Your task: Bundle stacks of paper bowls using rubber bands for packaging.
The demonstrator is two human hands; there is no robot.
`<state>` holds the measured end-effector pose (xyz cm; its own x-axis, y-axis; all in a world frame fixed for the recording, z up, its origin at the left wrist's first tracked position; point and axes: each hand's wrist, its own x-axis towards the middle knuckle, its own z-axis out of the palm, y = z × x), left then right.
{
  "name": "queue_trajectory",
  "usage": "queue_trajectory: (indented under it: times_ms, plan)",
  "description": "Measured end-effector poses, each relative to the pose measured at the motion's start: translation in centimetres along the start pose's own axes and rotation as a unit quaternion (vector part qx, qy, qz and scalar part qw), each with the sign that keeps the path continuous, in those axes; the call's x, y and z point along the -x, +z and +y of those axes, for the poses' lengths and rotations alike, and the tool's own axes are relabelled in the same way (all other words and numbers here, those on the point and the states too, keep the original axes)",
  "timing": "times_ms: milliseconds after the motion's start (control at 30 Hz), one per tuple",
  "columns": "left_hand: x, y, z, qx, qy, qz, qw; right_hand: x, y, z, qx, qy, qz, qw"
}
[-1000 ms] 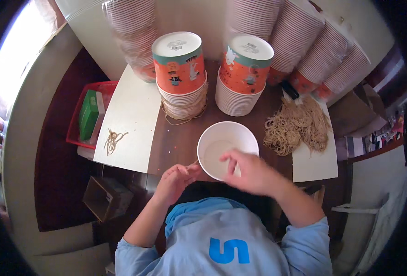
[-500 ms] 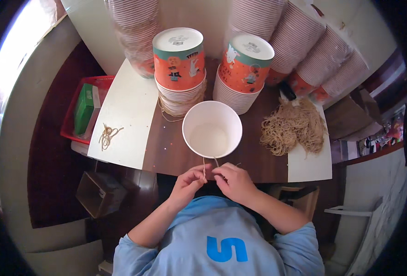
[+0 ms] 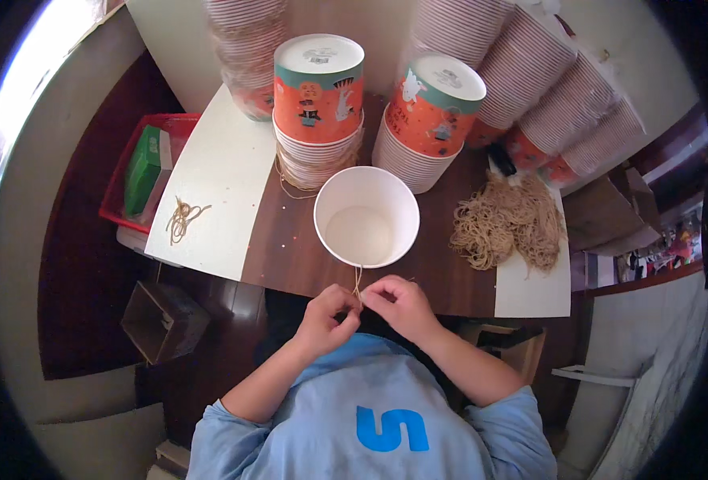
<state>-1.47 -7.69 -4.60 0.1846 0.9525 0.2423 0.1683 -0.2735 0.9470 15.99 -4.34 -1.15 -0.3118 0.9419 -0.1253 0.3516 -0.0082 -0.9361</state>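
Note:
A white paper bucket (image 3: 367, 186) stands open end up near the table's front edge. From its near rim two strands of tan twine (image 3: 358, 278) run down to my hands and cross between them. My left hand (image 3: 326, 320) is closed with thumb and fingers pinching the twine. Beside it, my right hand (image 3: 402, 307) pinches the twine too, and a short loose end sticks up behind its knuckles. Both hands are just off the table edge, in front of my body. Whether the twine is fastened to the bucket is hidden.
Behind the bucket stand two nested stacks topped by upturned orange buckets (image 3: 319, 104) (image 3: 432, 116). Twine loops round the left stack. A heap of twine (image 3: 482, 228) lies right, loose strands (image 3: 183, 222) left. Wrapped stacks (image 3: 526, 68) line the back; a red crate (image 3: 112, 196) stands left.
The two strands hung apart from the rim before; now they come together and cross. My hands have shifted slightly, still pinching the twine. The whole view has tilted a little.

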Motion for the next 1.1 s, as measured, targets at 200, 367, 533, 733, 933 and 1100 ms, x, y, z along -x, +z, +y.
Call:
queue_trajectory:
  times_ms: [200,367,533,733,933,1100]
  plan:
    - [0.1,-0.2,0.8,-0.042,-0.024,0.015,0.999,0.0,1.0,1.3,-0.037,0.015,0.014,0.999]
    - [-0.8,-0.3,0.8,0.120,-0.221,0.044,0.967,0.4,0.7,0.9,0.001,0.038,-0.019,0.999]
    - [-1.8,0.1,0.1,0.062,-0.198,0.007,0.978,1.0,1.2,1.6,0.046,0.026,-0.023,0.998]
    - [-2.2,-0.1,-0.4,0.168,-0.257,0.018,0.952,1.4,-0.7,3.4,0.107,0.013,-0.128,0.986]
    - [-2.3,0.0,0.2,0.226,-0.278,0.014,0.933,0.8,-1.6,0.4,0.083,0.024,-0.061,0.994]
    - [-2.2,0.1,0.4,0.248,-0.290,0.022,0.924,1.0,0.7,1.8,-0.083,0.050,-0.078,0.992]
